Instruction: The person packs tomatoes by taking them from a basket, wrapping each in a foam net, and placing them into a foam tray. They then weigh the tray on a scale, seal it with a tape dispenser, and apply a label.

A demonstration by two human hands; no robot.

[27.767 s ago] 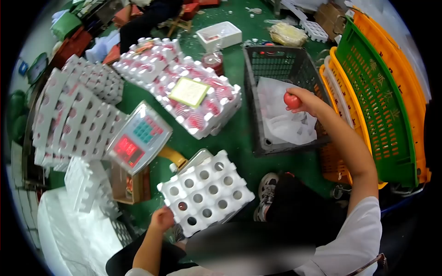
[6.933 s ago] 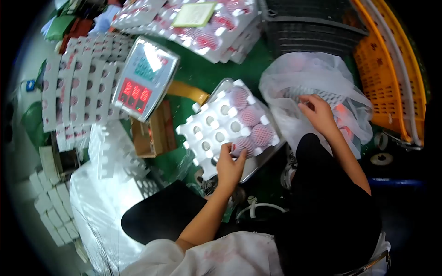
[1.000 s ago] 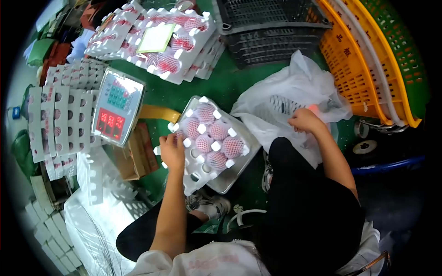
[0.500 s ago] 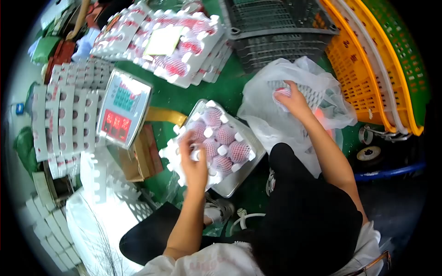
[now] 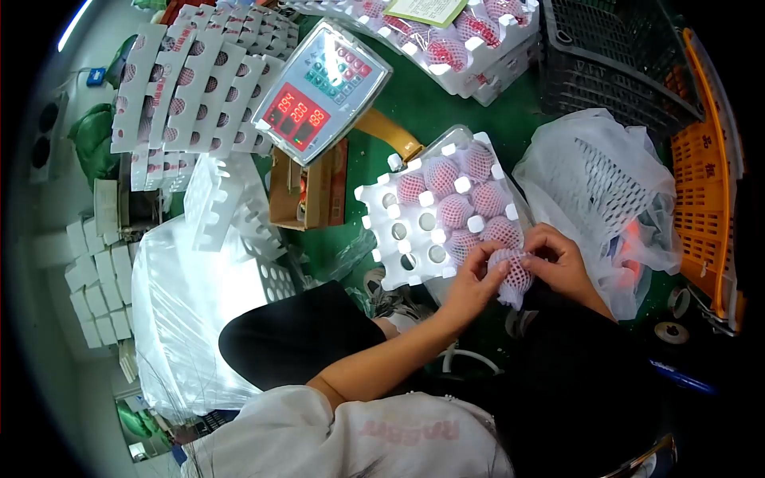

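Observation:
Between my two hands is a round fruit in a pink foam net (image 5: 511, 275), just past the near right corner of the white tray. My left hand (image 5: 472, 288) pinches the net's left side, and my right hand (image 5: 559, 261) grips it from the right. The white foam tray (image 5: 414, 231) holds several netted fruits (image 5: 457, 212) in its right part, while cups on its left side show bare holes. It rests on a metal scale plate (image 5: 516, 197), joined by a yellow arm to the lit scale display (image 5: 323, 89).
A plastic bag (image 5: 590, 171) lies at the right, before a black crate (image 5: 617, 68) and orange crates (image 5: 705, 215). Stacked fruit trays (image 5: 187, 95) stand at the left, near a cardboard box (image 5: 323, 195). More packed trays (image 5: 470, 48) are at the top.
My right hand has come from the bag to the tray's near corner with a netted fruit. My left hand has left the tray's cups and joined it. The view has shifted left.

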